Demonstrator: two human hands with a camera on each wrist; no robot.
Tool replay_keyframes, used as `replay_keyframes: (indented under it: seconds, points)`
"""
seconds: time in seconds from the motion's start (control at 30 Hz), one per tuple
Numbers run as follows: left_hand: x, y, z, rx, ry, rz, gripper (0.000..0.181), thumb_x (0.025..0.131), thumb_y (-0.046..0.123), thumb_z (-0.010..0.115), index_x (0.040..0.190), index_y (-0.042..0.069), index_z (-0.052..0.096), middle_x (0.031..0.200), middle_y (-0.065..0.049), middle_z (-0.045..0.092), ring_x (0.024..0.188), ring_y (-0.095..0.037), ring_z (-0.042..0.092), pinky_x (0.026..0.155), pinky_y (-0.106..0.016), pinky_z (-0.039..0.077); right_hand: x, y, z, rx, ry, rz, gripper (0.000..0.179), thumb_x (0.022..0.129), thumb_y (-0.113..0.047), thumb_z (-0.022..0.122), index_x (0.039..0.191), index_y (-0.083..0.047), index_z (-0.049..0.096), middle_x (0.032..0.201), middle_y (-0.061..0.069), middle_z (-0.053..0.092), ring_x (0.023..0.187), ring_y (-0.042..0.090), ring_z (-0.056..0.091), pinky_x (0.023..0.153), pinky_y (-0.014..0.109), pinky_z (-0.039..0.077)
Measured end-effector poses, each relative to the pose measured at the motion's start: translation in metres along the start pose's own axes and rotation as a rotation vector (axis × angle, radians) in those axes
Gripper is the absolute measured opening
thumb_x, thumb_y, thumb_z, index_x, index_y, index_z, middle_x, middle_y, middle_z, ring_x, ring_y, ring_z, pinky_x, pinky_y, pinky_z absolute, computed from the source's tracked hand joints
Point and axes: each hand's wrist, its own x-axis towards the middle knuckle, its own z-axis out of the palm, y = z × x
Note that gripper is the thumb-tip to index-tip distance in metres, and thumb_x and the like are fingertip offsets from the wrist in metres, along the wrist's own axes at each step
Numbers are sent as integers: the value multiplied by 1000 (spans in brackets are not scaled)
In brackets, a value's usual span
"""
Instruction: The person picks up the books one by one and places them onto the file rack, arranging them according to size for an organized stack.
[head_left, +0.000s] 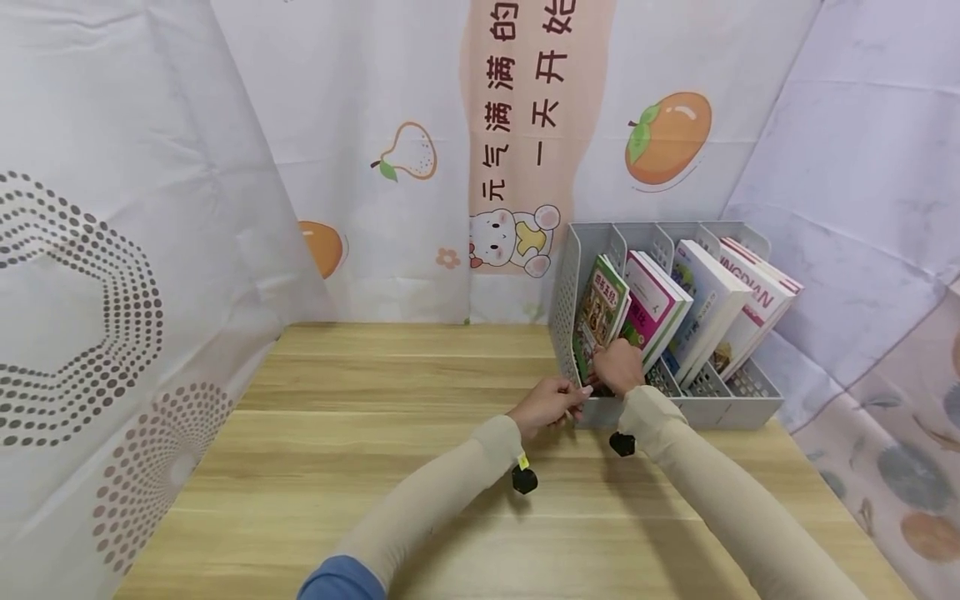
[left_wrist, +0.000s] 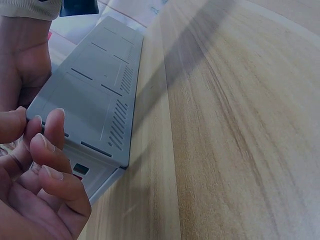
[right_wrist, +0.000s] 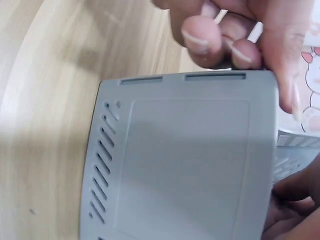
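A grey plastic file rack (head_left: 678,412) with upright dividers stands at the table's right rear, holding books. My left hand (head_left: 549,405) pinches its front left corner; in the left wrist view the thumb (left_wrist: 12,125) meets that corner while the other fingers curl beside the wall. My right hand (head_left: 619,367) reaches over the front lip into the leftmost compartment, at the lower part of a green-covered book (head_left: 600,308). In the right wrist view its bent fingers (right_wrist: 295,200) are partly hidden behind the rack's front panel (right_wrist: 185,160), so their hold cannot be made out.
Right of the green book stand a magenta-covered book (head_left: 651,304), a thick white-and-blue book (head_left: 705,304) and red-and-white books (head_left: 757,300) in the other compartments. The wooden table (head_left: 360,450) extends left. Printed curtains (head_left: 360,167) hang behind and at both sides.
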Motion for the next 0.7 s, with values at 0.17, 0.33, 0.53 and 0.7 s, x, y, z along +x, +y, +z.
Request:
replay_keyframes:
  seconds: [0.17, 0.33, 0.53, 0.7]
  points:
    - [-5, -1, -1, -2, 5, -16, 35, 103, 37, 63, 84, 7, 66, 72, -4, 68, 51, -15, 42, 48, -33, 30, -4, 4, 8, -24, 75, -55, 45, 107, -12, 43, 82, 8, 74, 63, 14, 70, 51, 21, 67, 50, 35, 54]
    - [-6, 1, 1, 10, -8, -16, 35, 104, 37, 62, 86, 7, 67, 72, -4, 68, 50, -14, 43, 48, -33, 30, -4, 2, 6, -97, 118, -93, 45, 107, -10, 47, 73, 5, 74, 59, 12, 68, 45, 17, 61, 48, 33, 50]
    - [-3, 5, 5, 43, -12, 1, 34, 104, 36, 63, 88, 7, 69, 71, -4, 68, 48, -13, 41, 47, -34, 30, 1, -1, -1, -177, 24, -87, 47, 104, -7, 47, 61, 0, 66, 83, 24, 73, 39, 17, 45, 46, 35, 43]
    - [-4, 3, 1, 123, -47, 20, 35, 105, 35, 63, 90, 5, 72, 72, -6, 70, 50, -13, 44, 48, -32, 32, -3, -1, 3, -181, -45, -46, 45, 99, -9, 42, 60, -4, 65, 52, 8, 60, 43, 19, 52, 53, 39, 46]
